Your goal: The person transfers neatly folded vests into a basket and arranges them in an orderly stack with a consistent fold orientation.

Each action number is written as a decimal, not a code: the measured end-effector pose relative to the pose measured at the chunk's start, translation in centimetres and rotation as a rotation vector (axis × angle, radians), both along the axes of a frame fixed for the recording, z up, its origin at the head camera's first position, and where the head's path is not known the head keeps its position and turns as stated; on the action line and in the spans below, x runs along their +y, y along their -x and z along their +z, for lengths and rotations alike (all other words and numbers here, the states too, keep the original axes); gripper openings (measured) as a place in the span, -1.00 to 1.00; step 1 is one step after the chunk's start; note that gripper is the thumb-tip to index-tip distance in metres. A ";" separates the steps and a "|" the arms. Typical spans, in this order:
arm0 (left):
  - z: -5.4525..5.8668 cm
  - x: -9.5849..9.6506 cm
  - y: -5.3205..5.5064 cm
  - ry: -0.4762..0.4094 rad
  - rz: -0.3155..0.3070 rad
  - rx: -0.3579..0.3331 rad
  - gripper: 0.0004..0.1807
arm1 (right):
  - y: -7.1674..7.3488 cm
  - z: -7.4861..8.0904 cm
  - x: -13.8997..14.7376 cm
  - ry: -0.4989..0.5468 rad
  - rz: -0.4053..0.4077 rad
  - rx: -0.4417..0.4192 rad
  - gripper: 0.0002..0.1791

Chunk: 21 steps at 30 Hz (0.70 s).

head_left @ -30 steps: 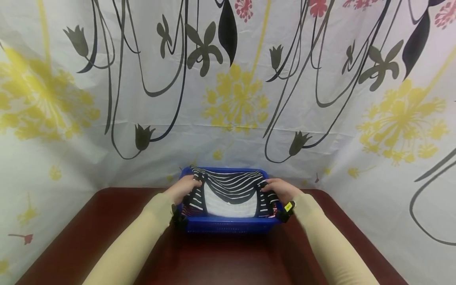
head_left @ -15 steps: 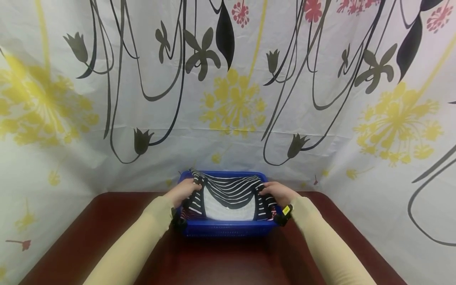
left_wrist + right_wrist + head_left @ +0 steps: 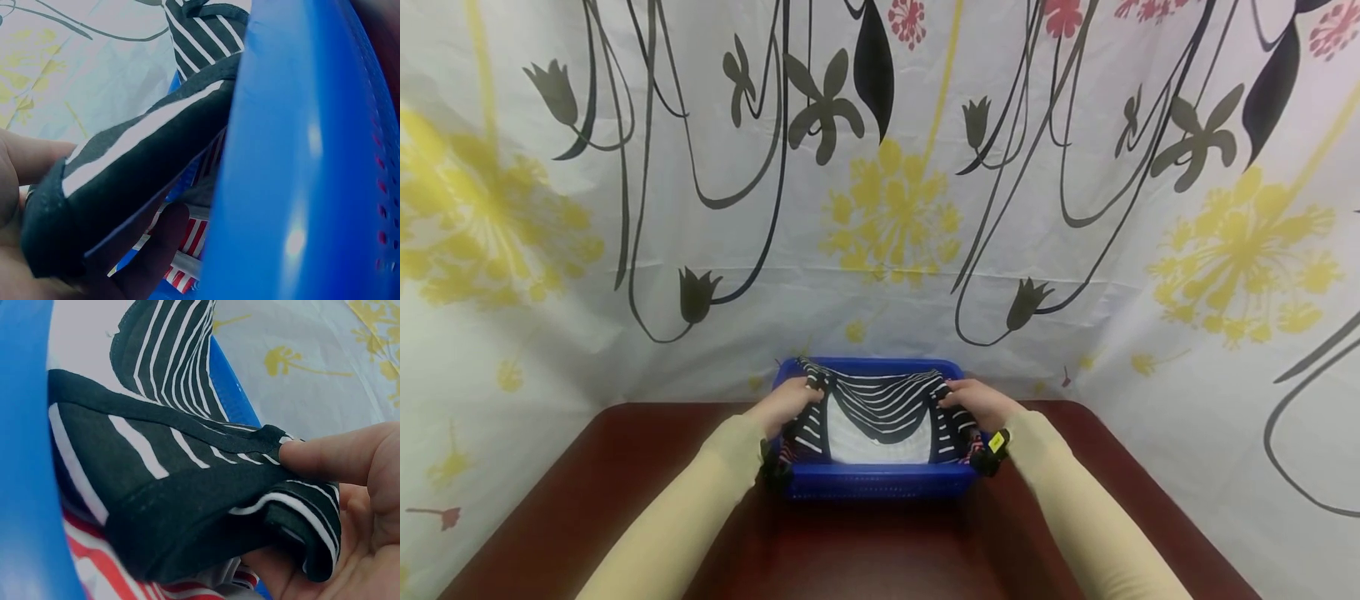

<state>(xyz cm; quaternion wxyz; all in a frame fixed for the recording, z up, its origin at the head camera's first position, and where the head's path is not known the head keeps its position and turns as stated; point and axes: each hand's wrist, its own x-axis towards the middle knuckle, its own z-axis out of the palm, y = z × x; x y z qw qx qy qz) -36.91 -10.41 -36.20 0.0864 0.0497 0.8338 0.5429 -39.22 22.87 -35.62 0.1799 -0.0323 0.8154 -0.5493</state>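
A black-and-white striped top with a plain white panel lies spread across the blue plastic basket. My left hand grips its left shoulder edge, and my right hand grips the right one. In the left wrist view, a dark-edged fold of the striped top runs between thumb and fingers, close to the basket's rim. The right wrist view has my thumb pressing on the cloth from above, with fingers curled beneath. Below the top lies red-and-white striped cloth, mostly covered.
The basket stands near the back edge of a dark red table. Right behind it hangs a white curtain printed with flowers, which also closes in both sides.
Both hands keep their hold on the striped top. The right hand has shifted slightly inward, and the front of the top looks a little narrower. The head view has tilted slightly.
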 end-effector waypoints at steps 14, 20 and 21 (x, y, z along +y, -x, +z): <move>-0.1 -0.1 0.2 0.047 -0.019 -0.005 -0.29 | 0.3 0.4 -0.4 -0.029 0.027 -0.016 -0.23; -0.3 0.1 0.1 0.042 -0.027 0.000 -0.29 | 0.0 0.1 -0.6 -0.041 0.015 -0.010 -0.24; -0.3 0.1 0.1 0.040 -0.030 0.001 -0.29 | 0.0 0.1 -0.6 -0.041 0.014 -0.008 -0.24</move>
